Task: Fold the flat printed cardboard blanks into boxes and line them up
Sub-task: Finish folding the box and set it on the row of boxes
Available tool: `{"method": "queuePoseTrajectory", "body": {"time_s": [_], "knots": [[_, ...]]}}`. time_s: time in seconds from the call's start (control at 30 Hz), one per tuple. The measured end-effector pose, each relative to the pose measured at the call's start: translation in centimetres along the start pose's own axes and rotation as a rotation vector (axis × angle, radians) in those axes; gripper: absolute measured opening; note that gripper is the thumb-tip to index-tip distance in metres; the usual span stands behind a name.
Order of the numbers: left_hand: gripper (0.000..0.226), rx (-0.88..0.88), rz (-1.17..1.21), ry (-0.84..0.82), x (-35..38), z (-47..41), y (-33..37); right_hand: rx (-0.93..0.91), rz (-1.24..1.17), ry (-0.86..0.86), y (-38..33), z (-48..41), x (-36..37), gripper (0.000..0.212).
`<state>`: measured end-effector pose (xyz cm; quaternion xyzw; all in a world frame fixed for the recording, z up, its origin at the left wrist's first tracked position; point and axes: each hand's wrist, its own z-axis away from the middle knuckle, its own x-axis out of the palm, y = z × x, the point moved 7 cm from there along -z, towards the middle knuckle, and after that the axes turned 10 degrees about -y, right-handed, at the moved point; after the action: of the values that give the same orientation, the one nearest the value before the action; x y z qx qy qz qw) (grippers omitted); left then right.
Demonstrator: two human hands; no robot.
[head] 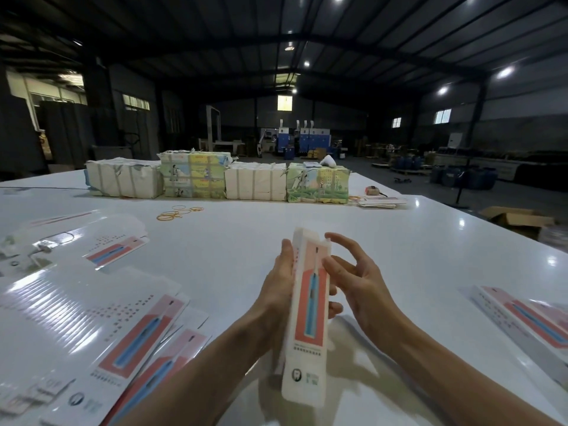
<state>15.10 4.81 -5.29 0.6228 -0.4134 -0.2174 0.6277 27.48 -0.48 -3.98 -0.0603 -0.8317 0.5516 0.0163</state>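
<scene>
Left hand (278, 281): lower centre of frame, fingers wrapped round box (310, 318). Right hand (356, 281): just right of it, fingers spread, loosely curved.

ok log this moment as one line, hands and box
step: folding | left hand: grips box from its left side | right hand: thumb at box's right edge, fingers loose | flat blanks: piled at left

Factory/warehouse hall: steel-truss roof (276, 32) overhead at 12, blue machines (302, 138) far 12, strapped bundles (193, 175) on big worktable (246, 229), drums (461, 176) at 2.
</scene>
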Motion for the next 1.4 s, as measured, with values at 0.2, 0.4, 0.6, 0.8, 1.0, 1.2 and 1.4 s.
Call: {"method": "queuePoseTrajectory", "body": {"time_s": [0.2,0.4,0.6,0.8,1.0,1.2,1.4], "knots": [[0.062,0.041,0.09,-0.006,0.1,-0.5,-0.8,0.032,-0.005,-0.065,0.5,0.1,1.7,0.048],[0.048,0.217,-0.22,0.189,-0.9,-0.2,0.6,-0.002,0.094,0.041,0.0,-0.4,-0.1,0.048],[0.059,0.254,-0.347,0.038,1.3,-0.1,1.0,-0.031,0.144,0.071,-1.1,-0.3,-1.1,0.044],[0.106,0.216,-0.385,0.004,1.5,0.1,0.6,-0.013,0.144,0.029,-1.5,0.0,-0.2,0.055],[0.094,0.093,-0.383,0.032,1.0,0.3,0.1,-0.003,0.222,-0.024,-1.3,0.1,0.2,0.042],[0.087,-0.014,-0.38,0.021,0.4,0.0,-1.2,0.088,0.206,-0.057,-0.1,0.1,-0.1,0.027],[0.087,-0.064,-0.384,-0.097,1.4,-0.2,-1.5,0.118,0.09,0.182,0.6,-0.5,-2.7,0.021]]}}
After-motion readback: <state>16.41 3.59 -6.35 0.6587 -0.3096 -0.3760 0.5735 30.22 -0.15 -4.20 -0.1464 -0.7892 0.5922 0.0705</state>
